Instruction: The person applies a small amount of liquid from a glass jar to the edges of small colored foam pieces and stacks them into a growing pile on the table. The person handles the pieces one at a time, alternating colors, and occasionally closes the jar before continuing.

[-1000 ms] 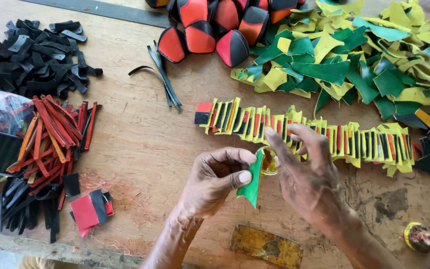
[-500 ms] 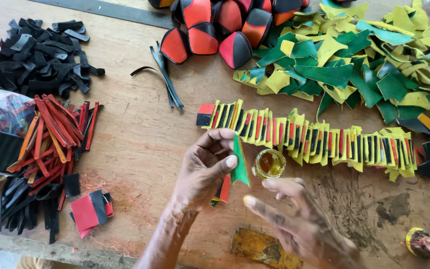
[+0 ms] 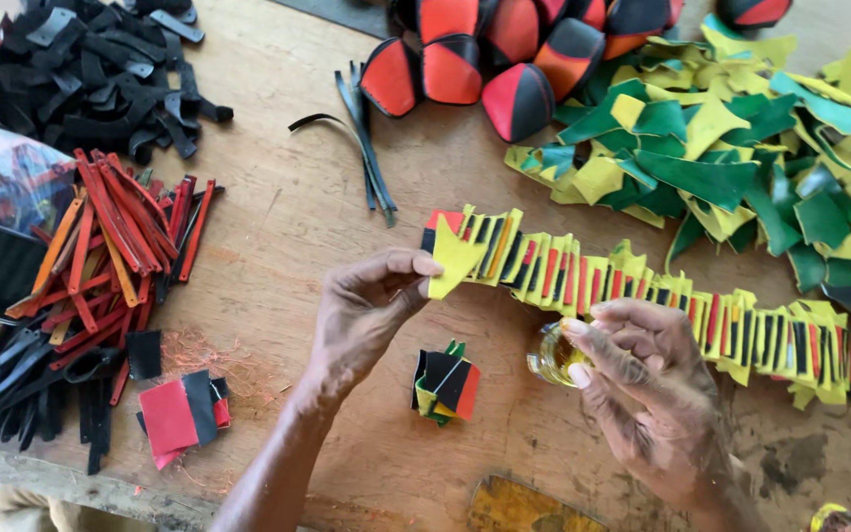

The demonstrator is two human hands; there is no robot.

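The yellow piece (image 3: 453,264) is in the middle of the frame, pinched between thumb and fingers of the left hand (image 3: 366,310), at the left end of the strip row (image 3: 642,305). It could slip if this light pinch loosens. The small jar (image 3: 549,355) sits lower right of the piece, under the curled fingers of the right hand (image 3: 642,379); it may tip and spill on the table (image 3: 288,227). A folded bundle (image 3: 445,382) lies between the hands.
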